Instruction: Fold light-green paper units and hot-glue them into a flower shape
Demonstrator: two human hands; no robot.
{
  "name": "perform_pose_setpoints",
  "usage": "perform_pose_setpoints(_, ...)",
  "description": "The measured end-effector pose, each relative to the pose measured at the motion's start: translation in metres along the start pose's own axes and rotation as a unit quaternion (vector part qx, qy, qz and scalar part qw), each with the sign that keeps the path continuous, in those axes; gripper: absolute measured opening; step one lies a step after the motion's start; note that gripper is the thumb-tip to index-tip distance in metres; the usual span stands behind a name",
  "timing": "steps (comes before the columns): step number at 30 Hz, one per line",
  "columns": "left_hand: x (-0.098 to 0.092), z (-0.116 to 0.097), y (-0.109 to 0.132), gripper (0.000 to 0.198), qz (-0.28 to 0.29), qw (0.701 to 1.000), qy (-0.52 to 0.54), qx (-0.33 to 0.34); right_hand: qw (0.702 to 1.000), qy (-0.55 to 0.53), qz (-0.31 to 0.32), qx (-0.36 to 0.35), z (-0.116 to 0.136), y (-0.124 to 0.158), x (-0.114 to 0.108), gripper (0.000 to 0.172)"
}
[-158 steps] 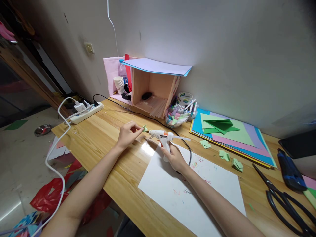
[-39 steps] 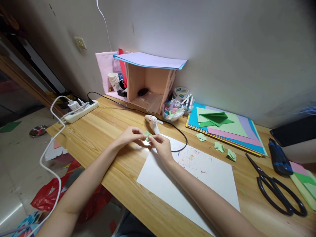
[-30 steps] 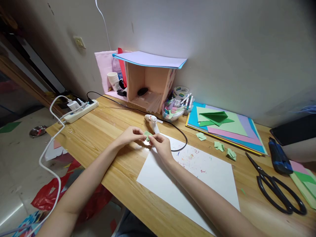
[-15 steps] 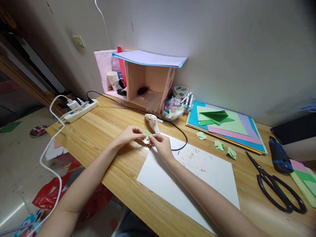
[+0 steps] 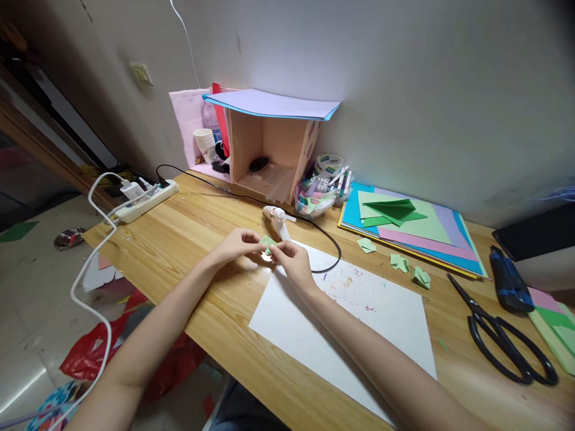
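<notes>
A small folded light-green paper piece (image 5: 268,243) is pinched between my left hand (image 5: 237,244) and my right hand (image 5: 291,263), just above the wooden table (image 5: 193,227). Both hands have their fingertips closed on it from either side. Right behind them a white glue gun (image 5: 277,219) stands on the table, its black cord (image 5: 330,251) curving round to the right. A white sheet (image 5: 350,323) speckled with coloured marks lies under my right wrist.
Three small green folded pieces (image 5: 395,266) lie beside a stack of coloured paper (image 5: 404,230). Black scissors (image 5: 503,338) and a dark blue tool (image 5: 507,278) sit at the right. A wooden box (image 5: 269,152), marker tub (image 5: 321,194) and power strip (image 5: 146,200) line the back.
Since 5.3 s ago my right hand has set the glue gun down behind and joined my left hand on the green piece. Over the last second the hands barely move.
</notes>
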State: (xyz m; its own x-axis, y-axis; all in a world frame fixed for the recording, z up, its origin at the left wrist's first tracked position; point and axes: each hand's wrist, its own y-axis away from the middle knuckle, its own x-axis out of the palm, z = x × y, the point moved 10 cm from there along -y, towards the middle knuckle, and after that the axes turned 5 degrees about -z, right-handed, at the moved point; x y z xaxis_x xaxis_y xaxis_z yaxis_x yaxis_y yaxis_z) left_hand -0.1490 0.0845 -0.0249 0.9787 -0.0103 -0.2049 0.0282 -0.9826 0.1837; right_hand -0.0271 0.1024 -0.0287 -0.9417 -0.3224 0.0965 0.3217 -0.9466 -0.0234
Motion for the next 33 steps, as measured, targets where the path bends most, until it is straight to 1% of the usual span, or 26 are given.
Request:
perform_pose_setpoints(3,0.004,-0.002,0.002,0.033,0.015,1.0,0.003,0.004,1.0,-0.004,0.003,0.002,0.0,0.0,0.001,0.024)
perform_pose_setpoints(7,0.005,-0.002,0.002,0.032,0.018,1.0,-0.004,0.006,1.0,-0.011,0.01,-0.006,0.001,0.001,0.003,0.025)
perform_pose_setpoints(13,0.014,-0.002,0.003,0.03,0.058,0.998,-0.022,0.014,0.999,0.019,0.027,-0.021,0.0,0.003,0.005,0.028)
perform_pose_setpoints(18,0.013,-0.002,0.004,0.025,0.058,0.998,-0.031,0.009,0.999,0.021,0.016,-0.022,0.002,0.001,0.003,0.028)
perform_pose_setpoints(23,0.012,-0.001,0.004,0.022,0.06,0.998,-0.025,0.008,1.0,-0.012,0.027,-0.01,0.0,0.001,0.005,0.034)
perform_pose_setpoints(29,0.015,-0.003,0.005,0.026,0.073,0.996,-0.043,0.005,0.998,0.041,0.028,-0.028,0.0,0.003,0.006,0.027)
perform_pose_setpoints(33,0.014,-0.001,0.004,0.021,0.066,0.997,-0.032,-0.002,0.999,0.029,0.021,-0.022,-0.002,0.001,0.004,0.032)
